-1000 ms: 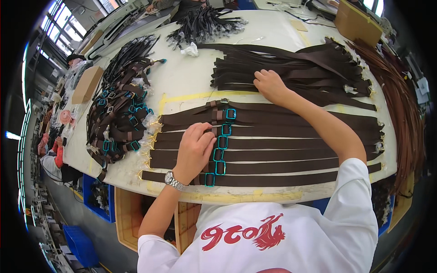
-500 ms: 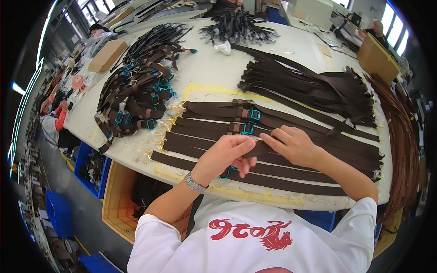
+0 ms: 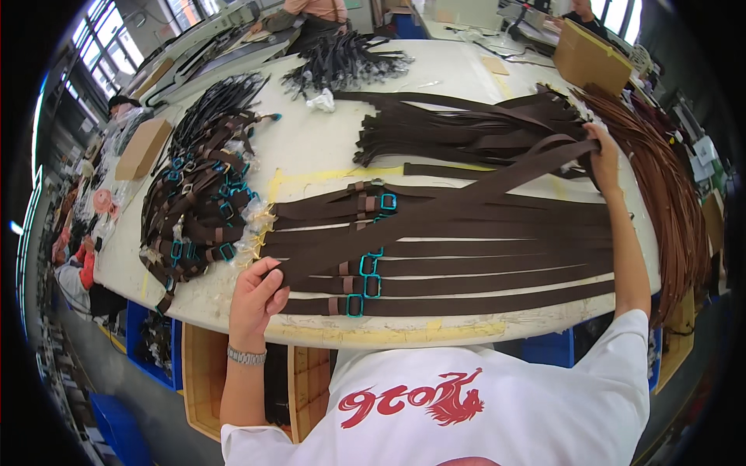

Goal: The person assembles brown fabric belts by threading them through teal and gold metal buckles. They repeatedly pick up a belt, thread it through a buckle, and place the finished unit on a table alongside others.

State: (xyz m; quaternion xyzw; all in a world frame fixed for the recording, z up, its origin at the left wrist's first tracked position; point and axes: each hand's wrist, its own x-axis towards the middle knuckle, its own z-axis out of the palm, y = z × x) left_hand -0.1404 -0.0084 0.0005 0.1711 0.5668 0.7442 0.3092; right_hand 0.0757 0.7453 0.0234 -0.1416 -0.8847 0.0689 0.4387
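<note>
A long dark brown strap [image 3: 466, 193] stretches slantwise over the table between my two hands. My left hand [image 3: 259, 299] pinches its near end at the table's front left. At the far right, my right hand [image 3: 604, 159] is closed round the strap's other end, beside a thick pile of loose brown straps [image 3: 443, 133]. Under the stretched strap lie several brown straps [image 3: 497, 289] side by side, running left to right. Teal buckles [image 3: 362, 305] sit on these, with lighter brown loops next to them. Gold-coloured hooks [image 3: 264, 225] show at their left ends.
A heap of buckled straps [image 3: 198, 203] lies on the left of the white table [image 3: 311, 147]. Brown cords [image 3: 672, 194] hang over the right edge. Black strap bundles [image 3: 342, 62] lie at the back. A wooden crate [image 3: 307, 380] stands below the front edge. Other people sit or stand around.
My hands were close together over the straps; now they are wide apart with a strap stretched between them. The left moved left, the right to the far right. The view has shifted.
</note>
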